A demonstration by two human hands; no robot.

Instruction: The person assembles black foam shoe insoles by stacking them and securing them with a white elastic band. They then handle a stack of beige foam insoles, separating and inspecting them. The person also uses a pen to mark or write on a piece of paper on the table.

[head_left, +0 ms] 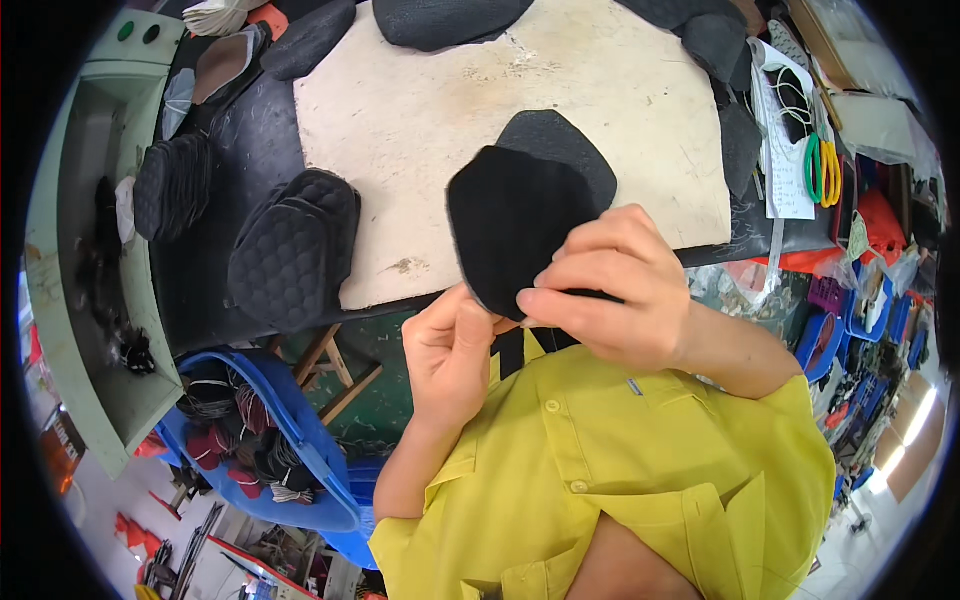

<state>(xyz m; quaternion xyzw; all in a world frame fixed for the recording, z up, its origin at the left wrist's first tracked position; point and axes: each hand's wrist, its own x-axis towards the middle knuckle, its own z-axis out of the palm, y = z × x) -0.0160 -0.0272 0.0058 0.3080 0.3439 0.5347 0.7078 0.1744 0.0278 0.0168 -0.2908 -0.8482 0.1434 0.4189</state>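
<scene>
Right hand pinches the black piece along its lower right edge; left hand pinches its bottom edge, below and left.

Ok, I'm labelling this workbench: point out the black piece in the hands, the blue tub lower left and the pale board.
Black piece [515,222], head view: middle of its dark face.
Blue tub [320,458], head view: its right wall.
Pale board [400,150], head view: bare left part.
</scene>
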